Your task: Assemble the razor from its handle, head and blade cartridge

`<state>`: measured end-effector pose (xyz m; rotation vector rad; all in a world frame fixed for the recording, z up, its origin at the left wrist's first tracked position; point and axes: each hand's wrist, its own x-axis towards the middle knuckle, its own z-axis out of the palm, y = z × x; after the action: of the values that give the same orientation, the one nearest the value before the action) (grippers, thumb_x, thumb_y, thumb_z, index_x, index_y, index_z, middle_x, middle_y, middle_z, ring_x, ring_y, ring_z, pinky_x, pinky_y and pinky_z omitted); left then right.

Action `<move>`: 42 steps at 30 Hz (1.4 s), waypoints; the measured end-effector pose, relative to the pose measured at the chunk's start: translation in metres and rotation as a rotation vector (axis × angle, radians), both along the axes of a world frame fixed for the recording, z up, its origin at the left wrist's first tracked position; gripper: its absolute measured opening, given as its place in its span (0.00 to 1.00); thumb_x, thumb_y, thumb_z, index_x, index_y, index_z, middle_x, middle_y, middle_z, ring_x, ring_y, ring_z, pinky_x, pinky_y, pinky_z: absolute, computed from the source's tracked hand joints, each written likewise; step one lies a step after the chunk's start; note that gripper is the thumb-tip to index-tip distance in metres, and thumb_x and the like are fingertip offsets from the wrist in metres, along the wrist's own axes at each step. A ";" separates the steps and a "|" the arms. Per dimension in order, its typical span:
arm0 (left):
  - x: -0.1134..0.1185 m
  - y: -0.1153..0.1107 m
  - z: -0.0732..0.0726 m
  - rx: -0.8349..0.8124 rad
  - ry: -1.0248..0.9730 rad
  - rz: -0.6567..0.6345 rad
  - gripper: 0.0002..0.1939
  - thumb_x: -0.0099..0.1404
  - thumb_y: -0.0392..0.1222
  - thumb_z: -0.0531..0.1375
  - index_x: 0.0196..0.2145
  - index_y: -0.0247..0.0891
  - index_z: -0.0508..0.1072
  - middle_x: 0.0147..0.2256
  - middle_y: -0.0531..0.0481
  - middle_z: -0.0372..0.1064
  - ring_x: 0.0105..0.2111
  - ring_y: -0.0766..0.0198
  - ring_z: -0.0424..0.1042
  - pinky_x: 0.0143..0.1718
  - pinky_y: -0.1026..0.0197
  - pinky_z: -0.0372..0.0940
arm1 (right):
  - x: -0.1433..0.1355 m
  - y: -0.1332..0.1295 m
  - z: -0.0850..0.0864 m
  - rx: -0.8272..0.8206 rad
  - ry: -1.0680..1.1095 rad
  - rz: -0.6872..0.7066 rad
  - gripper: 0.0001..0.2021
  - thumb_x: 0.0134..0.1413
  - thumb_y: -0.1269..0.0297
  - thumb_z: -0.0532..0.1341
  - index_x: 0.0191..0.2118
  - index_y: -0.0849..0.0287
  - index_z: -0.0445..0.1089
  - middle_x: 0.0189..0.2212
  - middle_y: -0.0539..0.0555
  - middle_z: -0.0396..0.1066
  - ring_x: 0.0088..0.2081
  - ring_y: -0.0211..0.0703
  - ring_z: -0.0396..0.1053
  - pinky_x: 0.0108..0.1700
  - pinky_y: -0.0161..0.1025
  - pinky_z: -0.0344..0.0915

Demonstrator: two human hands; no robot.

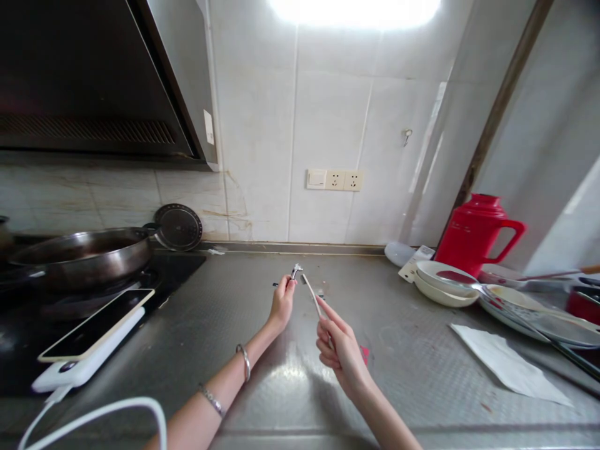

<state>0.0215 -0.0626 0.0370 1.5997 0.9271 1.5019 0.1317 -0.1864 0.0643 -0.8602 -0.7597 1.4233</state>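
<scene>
My left hand (282, 305) is raised over the metal counter, its fingers closed on a small shiny metal piece (295, 270) that points upward. Just right of it, my right hand (338, 342) grips a thin, pale stick (312, 292) with a dark tip. The stick's tip is close to the metal piece; whether they touch cannot be made out. Below the right hand, a small red item (364, 355) lies on the counter, partly hidden by that hand. Small dark bits lie behind the hands, too small to name.
At left, a pan (89, 256) sits on the black stove, with a phone (98, 325) on a white power bank (89, 359) and its cable nearby. At right stand a red thermos (471, 234), stacked bowls (443, 290), plates and a white napkin (510, 369).
</scene>
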 end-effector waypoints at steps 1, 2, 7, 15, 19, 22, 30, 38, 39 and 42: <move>0.000 0.000 0.001 0.002 0.001 -0.003 0.13 0.64 0.50 0.48 0.31 0.39 0.63 0.26 0.55 0.58 0.26 0.68 0.57 0.28 0.66 0.53 | 0.000 -0.002 -0.001 0.003 0.004 -0.011 0.34 0.44 0.57 0.62 0.60 0.51 0.55 0.17 0.40 0.50 0.13 0.24 0.37 0.14 0.27 0.32; 0.000 -0.001 0.001 0.006 0.004 -0.007 0.12 0.64 0.50 0.48 0.31 0.39 0.62 0.25 0.55 0.58 0.25 0.68 0.57 0.28 0.66 0.53 | 0.000 -0.002 0.000 0.011 0.004 -0.032 0.34 0.44 0.57 0.62 0.59 0.51 0.55 0.17 0.40 0.50 0.13 0.24 0.37 0.14 0.27 0.32; 0.004 -0.008 0.005 0.045 0.038 -0.028 0.11 0.64 0.48 0.49 0.31 0.39 0.63 0.26 0.55 0.59 0.27 0.67 0.58 0.31 0.65 0.54 | 0.002 0.009 0.010 0.059 -0.016 -0.098 0.33 0.44 0.57 0.62 0.59 0.50 0.57 0.17 0.40 0.50 0.13 0.24 0.37 0.14 0.27 0.32; 0.003 -0.009 0.006 0.063 0.051 -0.017 0.11 0.65 0.48 0.48 0.31 0.38 0.62 0.26 0.55 0.59 0.27 0.67 0.58 0.31 0.65 0.55 | -0.007 -0.004 0.004 0.063 0.007 -0.124 0.34 0.45 0.56 0.62 0.60 0.52 0.55 0.17 0.40 0.48 0.14 0.24 0.38 0.16 0.28 0.32; 0.005 -0.010 0.005 0.077 0.051 -0.018 0.11 0.64 0.48 0.48 0.32 0.38 0.63 0.27 0.54 0.61 0.28 0.67 0.60 0.32 0.65 0.56 | -0.007 0.003 0.009 0.077 0.009 -0.146 0.33 0.45 0.57 0.62 0.59 0.52 0.57 0.17 0.40 0.50 0.14 0.24 0.38 0.15 0.28 0.32; 0.004 -0.010 0.004 0.076 0.037 -0.012 0.12 0.65 0.48 0.48 0.33 0.38 0.63 0.27 0.54 0.61 0.28 0.66 0.60 0.32 0.65 0.56 | -0.013 0.003 0.005 0.068 0.013 -0.122 0.34 0.46 0.57 0.61 0.60 0.51 0.54 0.17 0.40 0.50 0.14 0.24 0.38 0.15 0.28 0.32; 0.004 -0.011 0.006 0.086 0.030 0.010 0.11 0.64 0.48 0.50 0.33 0.38 0.65 0.28 0.53 0.64 0.29 0.66 0.63 0.33 0.65 0.57 | -0.016 0.007 0.007 0.098 0.065 -0.184 0.33 0.45 0.59 0.62 0.59 0.51 0.56 0.17 0.39 0.50 0.14 0.24 0.38 0.15 0.27 0.33; 0.003 -0.008 0.005 0.079 -0.011 0.035 0.11 0.64 0.49 0.51 0.34 0.39 0.65 0.29 0.53 0.65 0.31 0.65 0.64 0.35 0.65 0.58 | -0.033 -0.002 -0.008 0.058 0.111 -0.133 0.36 0.45 0.58 0.62 0.62 0.51 0.51 0.17 0.39 0.51 0.13 0.24 0.38 0.15 0.27 0.32; 0.003 -0.008 0.005 0.081 -0.011 0.031 0.11 0.64 0.49 0.51 0.34 0.39 0.65 0.30 0.53 0.65 0.31 0.65 0.64 0.35 0.65 0.58 | -0.034 -0.002 -0.007 0.069 0.120 -0.152 0.36 0.45 0.57 0.62 0.62 0.51 0.51 0.17 0.39 0.51 0.13 0.24 0.38 0.15 0.27 0.32; 0.005 -0.009 0.005 0.093 -0.007 0.015 0.11 0.64 0.48 0.50 0.35 0.38 0.65 0.29 0.53 0.64 0.31 0.65 0.64 0.35 0.66 0.58 | -0.032 0.004 0.002 0.124 0.147 -0.221 0.36 0.45 0.56 0.62 0.61 0.49 0.52 0.18 0.39 0.51 0.14 0.24 0.38 0.16 0.27 0.33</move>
<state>0.0262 -0.0717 0.0415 1.6562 0.8781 1.5804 0.0995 -0.1823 0.0659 -0.7119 -0.6144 1.2156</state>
